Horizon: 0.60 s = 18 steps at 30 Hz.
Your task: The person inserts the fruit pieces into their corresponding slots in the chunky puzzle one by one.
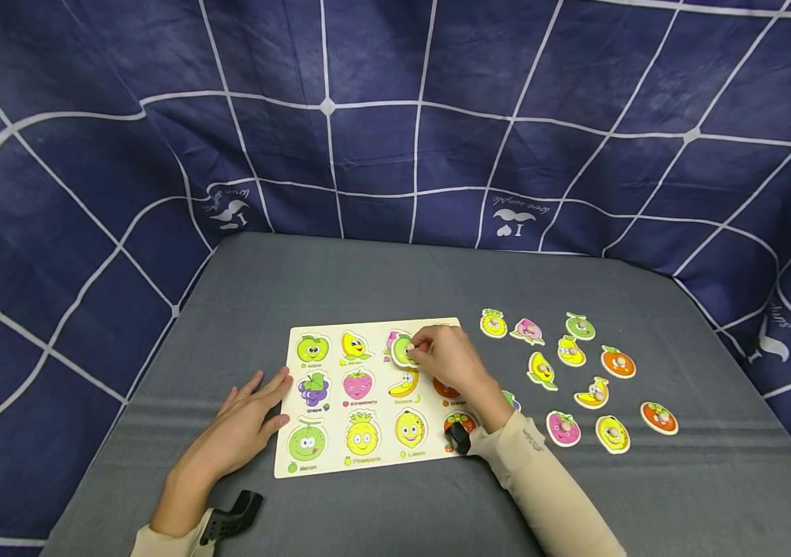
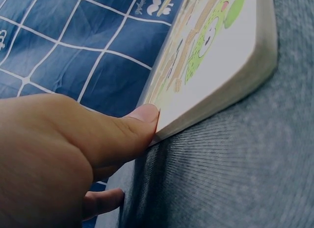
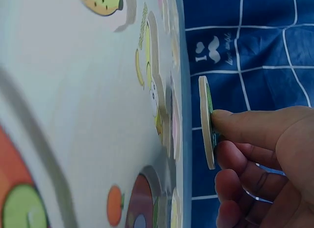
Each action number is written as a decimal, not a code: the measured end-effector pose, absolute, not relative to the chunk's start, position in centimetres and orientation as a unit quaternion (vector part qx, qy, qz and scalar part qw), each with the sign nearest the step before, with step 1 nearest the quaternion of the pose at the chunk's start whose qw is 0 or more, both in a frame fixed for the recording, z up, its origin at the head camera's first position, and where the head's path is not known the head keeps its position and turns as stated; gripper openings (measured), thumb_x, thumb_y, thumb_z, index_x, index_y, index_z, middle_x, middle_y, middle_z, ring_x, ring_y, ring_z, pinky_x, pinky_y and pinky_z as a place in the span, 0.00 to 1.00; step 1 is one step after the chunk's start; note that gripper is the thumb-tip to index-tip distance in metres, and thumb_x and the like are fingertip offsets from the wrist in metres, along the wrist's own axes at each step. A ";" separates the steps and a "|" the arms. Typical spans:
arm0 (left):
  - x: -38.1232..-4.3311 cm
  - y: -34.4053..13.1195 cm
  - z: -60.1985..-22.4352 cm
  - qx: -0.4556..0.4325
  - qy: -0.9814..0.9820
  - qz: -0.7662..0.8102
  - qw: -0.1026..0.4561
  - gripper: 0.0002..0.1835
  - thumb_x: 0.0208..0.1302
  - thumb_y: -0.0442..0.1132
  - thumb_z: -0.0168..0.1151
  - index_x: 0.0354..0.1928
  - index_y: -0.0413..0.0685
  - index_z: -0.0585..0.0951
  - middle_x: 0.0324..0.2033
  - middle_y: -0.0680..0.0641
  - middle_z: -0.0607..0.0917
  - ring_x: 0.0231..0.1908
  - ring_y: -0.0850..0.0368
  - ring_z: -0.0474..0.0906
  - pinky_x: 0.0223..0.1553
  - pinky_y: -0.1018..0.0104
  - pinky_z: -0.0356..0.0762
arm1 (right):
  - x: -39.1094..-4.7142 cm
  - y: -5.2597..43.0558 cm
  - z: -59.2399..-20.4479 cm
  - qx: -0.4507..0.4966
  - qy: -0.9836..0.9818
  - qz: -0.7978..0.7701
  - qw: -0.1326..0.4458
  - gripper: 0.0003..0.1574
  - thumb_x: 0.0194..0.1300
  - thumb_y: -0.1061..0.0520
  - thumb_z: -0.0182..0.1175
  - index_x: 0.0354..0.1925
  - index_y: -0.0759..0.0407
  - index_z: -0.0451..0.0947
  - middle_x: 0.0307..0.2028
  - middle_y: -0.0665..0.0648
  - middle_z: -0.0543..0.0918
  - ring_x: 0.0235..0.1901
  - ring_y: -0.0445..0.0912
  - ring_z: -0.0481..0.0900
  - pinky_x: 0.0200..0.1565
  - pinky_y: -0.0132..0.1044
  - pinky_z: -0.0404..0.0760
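Observation:
A pale fruit puzzle board (image 1: 333, 456) with printed fruit recesses lies on the grey cloth. My right hand (image 1: 451, 360) pinches a green fruit puzzle piece (image 1: 401, 350) by its knob, over the peach picture in the top row. In the right wrist view the piece (image 3: 207, 122) is on edge, apart from the board face, with thumb and fingers (image 3: 233, 156) on its painted side. My left hand (image 1: 242, 425) lies at the board's left edge, fingers spread. Its thumb (image 2: 140, 122) touches the board's corner edge (image 2: 211, 107) in the left wrist view.
Several loose knobbed fruit pieces lie right of the board, among them a strawberry (image 1: 563, 428), a banana (image 1: 592, 393), a lemon (image 1: 612, 435) and a pineapple (image 1: 493, 323). Another green piece (image 1: 511, 400) is partly hidden by the right forearm. A blue checked curtain (image 1: 381, 155) stands behind.

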<state>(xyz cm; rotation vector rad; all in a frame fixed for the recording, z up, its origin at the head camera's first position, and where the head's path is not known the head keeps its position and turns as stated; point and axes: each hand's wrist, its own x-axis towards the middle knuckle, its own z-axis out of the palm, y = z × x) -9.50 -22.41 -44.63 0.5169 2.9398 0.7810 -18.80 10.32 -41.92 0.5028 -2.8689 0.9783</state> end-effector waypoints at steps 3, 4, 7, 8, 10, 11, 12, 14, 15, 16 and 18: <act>-9.5 -22.4 -44.6 0.168 0.952 0.253 0.028 0.32 0.66 0.37 0.64 0.70 0.38 0.69 0.71 0.40 0.65 0.69 0.26 0.55 0.59 0.23 0.49 | -19.0 10.0 -42.1 0.166 -0.932 0.319 0.038 0.03 0.58 0.59 0.71 0.28 0.55 0.85 0.20 0.45 0.77 0.20 0.39 0.71 0.24 0.32 0.70; -9.5 -22.4 -44.6 0.168 0.952 0.253 0.028 0.32 0.66 0.37 0.64 0.70 0.38 0.69 0.71 0.40 0.65 0.69 0.26 0.55 0.59 0.23 0.49 | -19.0 9.9 -42.1 0.167 -0.932 0.319 0.038 0.04 0.58 0.59 0.71 0.28 0.55 0.85 0.20 0.45 0.77 0.20 0.38 0.71 0.24 0.32 0.71; -9.5 -22.4 -44.6 0.170 0.952 0.251 0.027 0.32 0.66 0.37 0.64 0.70 0.38 0.69 0.71 0.40 0.65 0.68 0.26 0.55 0.59 0.23 0.50 | -19.2 9.6 -42.3 0.170 -0.931 0.321 0.036 0.03 0.58 0.60 0.71 0.28 0.55 0.85 0.20 0.45 0.77 0.20 0.38 0.71 0.24 0.31 0.70; -9.5 -22.4 -44.6 0.170 0.952 0.251 0.027 0.32 0.66 0.37 0.64 0.70 0.38 0.69 0.71 0.40 0.65 0.68 0.26 0.55 0.59 0.23 0.50 | -19.2 9.5 -42.3 0.171 -0.931 0.321 0.034 0.04 0.58 0.60 0.71 0.28 0.55 0.85 0.20 0.45 0.77 0.20 0.38 0.71 0.24 0.31 0.70; -9.5 -22.4 -44.6 0.171 0.953 0.250 0.026 0.32 0.66 0.37 0.64 0.70 0.38 0.69 0.71 0.40 0.66 0.68 0.26 0.56 0.59 0.23 0.50 | -19.3 9.3 -42.3 0.172 -0.931 0.320 0.032 0.04 0.58 0.60 0.72 0.28 0.55 0.85 0.20 0.45 0.76 0.20 0.38 0.71 0.24 0.31 0.70; -9.5 -22.4 -44.6 0.171 0.953 0.250 0.025 0.31 0.66 0.36 0.64 0.70 0.38 0.69 0.71 0.40 0.66 0.68 0.26 0.56 0.59 0.23 0.50 | -19.3 9.2 -42.3 0.173 -0.931 0.319 0.032 0.04 0.57 0.59 0.72 0.28 0.55 0.85 0.19 0.45 0.76 0.20 0.38 0.71 0.24 0.31 0.70; -9.5 -22.4 -44.6 0.171 0.953 0.249 0.025 0.31 0.66 0.36 0.64 0.70 0.38 0.69 0.71 0.40 0.66 0.68 0.26 0.56 0.59 0.23 0.50 | -19.3 9.1 -42.3 0.174 -0.931 0.319 0.032 0.04 0.58 0.59 0.72 0.28 0.55 0.85 0.20 0.45 0.76 0.20 0.38 0.71 0.24 0.31 0.69; -9.5 -22.4 -44.5 0.169 0.953 0.249 0.024 0.31 0.66 0.36 0.64 0.70 0.38 0.69 0.71 0.40 0.66 0.68 0.26 0.56 0.59 0.23 0.50 | -19.4 8.9 -42.3 0.173 -0.931 0.321 0.030 0.04 0.57 0.59 0.72 0.28 0.55 0.85 0.20 0.45 0.76 0.20 0.38 0.70 0.23 0.30 0.68; -9.5 -22.4 -44.5 0.168 0.953 0.249 0.025 0.31 0.66 0.36 0.64 0.70 0.38 0.69 0.71 0.40 0.66 0.69 0.26 0.56 0.59 0.23 0.50 | -19.4 8.8 -42.3 0.174 -0.930 0.322 0.029 0.04 0.57 0.59 0.72 0.28 0.55 0.85 0.20 0.45 0.76 0.20 0.38 0.70 0.23 0.30 0.68; -9.5 -22.4 -44.5 0.168 0.954 0.248 0.025 0.31 0.66 0.36 0.64 0.70 0.38 0.69 0.71 0.40 0.66 0.69 0.26 0.56 0.59 0.23 0.50 | -19.4 8.7 -42.3 0.174 -0.930 0.323 0.028 0.04 0.57 0.59 0.72 0.28 0.55 0.85 0.20 0.45 0.76 0.20 0.38 0.70 0.24 0.30 0.68; -9.5 -22.4 -44.6 0.166 0.954 0.249 0.027 0.31 0.66 0.36 0.64 0.70 0.38 0.69 0.71 0.40 0.66 0.69 0.27 0.56 0.59 0.23 0.50 | -19.4 8.4 -42.3 0.176 -0.929 0.323 0.026 0.04 0.57 0.59 0.72 0.28 0.55 0.85 0.20 0.45 0.76 0.20 0.38 0.70 0.24 0.30 0.68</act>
